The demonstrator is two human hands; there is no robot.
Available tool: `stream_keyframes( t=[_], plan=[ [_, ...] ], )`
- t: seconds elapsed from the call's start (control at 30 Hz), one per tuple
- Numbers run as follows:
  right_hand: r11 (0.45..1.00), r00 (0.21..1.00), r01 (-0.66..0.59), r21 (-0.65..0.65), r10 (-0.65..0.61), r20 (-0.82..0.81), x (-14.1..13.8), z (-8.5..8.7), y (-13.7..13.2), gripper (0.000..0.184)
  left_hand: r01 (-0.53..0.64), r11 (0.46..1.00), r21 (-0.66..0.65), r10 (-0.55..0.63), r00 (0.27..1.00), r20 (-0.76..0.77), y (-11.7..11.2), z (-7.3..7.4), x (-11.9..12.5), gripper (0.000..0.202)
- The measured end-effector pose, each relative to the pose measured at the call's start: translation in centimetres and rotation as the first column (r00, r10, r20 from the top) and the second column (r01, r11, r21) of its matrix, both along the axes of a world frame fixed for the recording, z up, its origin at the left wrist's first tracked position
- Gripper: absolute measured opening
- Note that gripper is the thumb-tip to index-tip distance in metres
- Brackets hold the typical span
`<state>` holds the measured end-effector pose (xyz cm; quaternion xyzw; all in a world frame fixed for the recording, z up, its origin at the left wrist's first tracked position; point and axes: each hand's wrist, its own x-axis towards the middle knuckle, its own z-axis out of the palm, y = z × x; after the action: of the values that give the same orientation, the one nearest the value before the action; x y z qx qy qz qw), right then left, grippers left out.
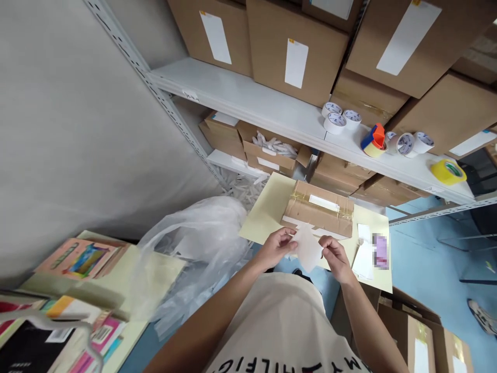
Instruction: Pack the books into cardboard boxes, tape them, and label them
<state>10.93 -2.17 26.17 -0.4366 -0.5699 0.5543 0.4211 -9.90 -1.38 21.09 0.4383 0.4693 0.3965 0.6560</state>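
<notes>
A small white paper sheet (308,249) is stretched between my hands, in front of my body. My left hand (276,247) pinches its left edge between thumb and fingers. At the opposite edge, my right hand (334,257) has its fingers closed on the same sheet. Just beyond, a cardboard box (324,220) sealed with clear tape lies on a pale yellow table (267,204). A white label (324,202) is stuck on top of the box. Right of it are white paper pieces (363,259) and a blurred-out purple item (381,252).
A metal shelf (267,106) with large cartons spans the back, holding white tape rolls (334,122), a tape dispenser (375,141) and yellow tape (448,172). Plastic bags (205,228) and a table with books (77,259) are at left. Cartons (407,331) stand at lower right.
</notes>
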Motion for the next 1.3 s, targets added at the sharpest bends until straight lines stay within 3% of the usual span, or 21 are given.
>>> stream_keyframes(
  t=[0.17, 0.23, 0.3, 0.37, 0.43, 0.53, 0.6, 0.67, 0.73, 0.8, 0.9, 0.97, 1.03, 1.1, 1.2, 1.3],
  plan=[
    [0.992, 0.992, 0.13, -0.001, -0.13, -0.001, -0.8, -1.3, 0.1, 0.04, -0.238, 0.968, 0.072, 0.247, 0.955, -0.163, 2.6, -0.9, -4.7, 0.026],
    [0.974, 0.974, 0.225, 0.009, -0.225, -0.019, -0.8, -1.8, 0.1, 0.038, -0.35, 0.923, 0.161, 0.383, 0.875, -0.295, 4.5, -1.2, -7.7, 0.019],
    [0.946, 0.946, 0.323, 0.02, -0.323, -0.033, -0.7, -2.2, 0.0, 0.036, -0.436, 0.852, 0.29, 0.523, 0.726, -0.447, 7.1, -1.2, -11.0, 0.01],
    [0.917, 0.917, 0.399, 0.032, -0.397, -0.041, -0.6, -2.3, 0.0, 0.034, -0.429, 0.826, 0.366, 0.563, 0.611, -0.557, 10.3, -0.5, -14.0, 0.012],
    [0.898, 0.898, 0.439, 0.041, -0.437, -0.04, -0.7, -2.3, -0.2, 0.032, -0.427, 0.823, 0.375, 0.565, 0.542, -0.622, 13.9, 0.7, -16.2, 0.021],
    [0.884, 0.885, 0.465, 0.045, -0.464, -0.037, -1.0, -2.2, -0.5, 0.032, -0.452, 0.807, 0.38, 0.585, 0.522, -0.621, 18.3, 3.1, -17.3, 0.043],
    [0.871, 0.871, 0.49, 0.036, -0.488, -0.047, -1.4, -2.2, -0.7, 0.033, -0.462, 0.787, 0.41, 0.615, 0.53, -0.584, 19.2, 4.5, -16.4, 0.058],
    [0.853, 0.852, 0.522, 0.014, -0.52, -0.063, -1.7, -2.2, -0.8, 0.035, -0.386, 0.773, 0.504, 0.629, 0.572, -0.527, 17.7, 5.6, -14.2, 0.068],
    [0.832, 0.83, 0.554, -0.01, -0.553, -0.066, -2.2, -2.1, -0.8, 0.036, -0.169, 0.748, 0.641, 0.549, 0.7, -0.457, 14.0, 6.2, -10.7, 0.069],
    [0.816, 0.814, 0.578, -0.021, -0.578, -0.059, -2.7, -2.0, -0.6, 0.037, 0.058, 0.702, 0.71, 0.381, 0.811, -0.444, 9.4, 6.6, -6.7, 0.068],
    [0.805, 0.802, 0.594, -0.021, -0.594, -0.062, -3.4, -1.6, -0.2, 0.037, 0.277, 0.653, 0.705, 0.167, 0.855, -0.491, 3.7, 6.4, -1.3, 0.062],
    [0.809, 0.806, 0.588, -0.021, -0.588, -0.074, -3.7, -1.4, 0.0, 0.036, 0.304, 0.631, 0.714, 0.147, 0.856, -0.495, 2.1, 5.8, 1.1, 0.036],
    [0.826, 0.822, 0.563, -0.017, -0.562, -0.088, -3.6, -1.2, 0.0, 0.034, 0.286, 0.627, 0.725, 0.167, 0.859, -0.483, 2.0, 5.1, 2.4, 0.01],
    [0.858, 0.853, 0.513, -0.009, -0.511, -0.11, -3.2, -1.1, 0.0, 0.033, 0.244, 0.651, 0.719, 0.193, 0.863, -0.467, 2.7, 4.4, 2.8, 0.012],
    [0.894, 0.887, 0.448, 0.004, -0.444, -0.125, -2.0, -0.8, 0.3, 0.034, 0.173, 0.729, 0.662, 0.202, 0.87, -0.45, 3.5, 4.0, 3.1, 0.011],
    [0.871, 0.866, 0.491, 0.006, -0.487, -0.116, -0.7, -0.5, 1.0, 0.031, 0.135, 0.759, 0.637, 0.176, 0.899, -0.401, 3.3, 4.0, 3.7, 0.021]
  ],
)
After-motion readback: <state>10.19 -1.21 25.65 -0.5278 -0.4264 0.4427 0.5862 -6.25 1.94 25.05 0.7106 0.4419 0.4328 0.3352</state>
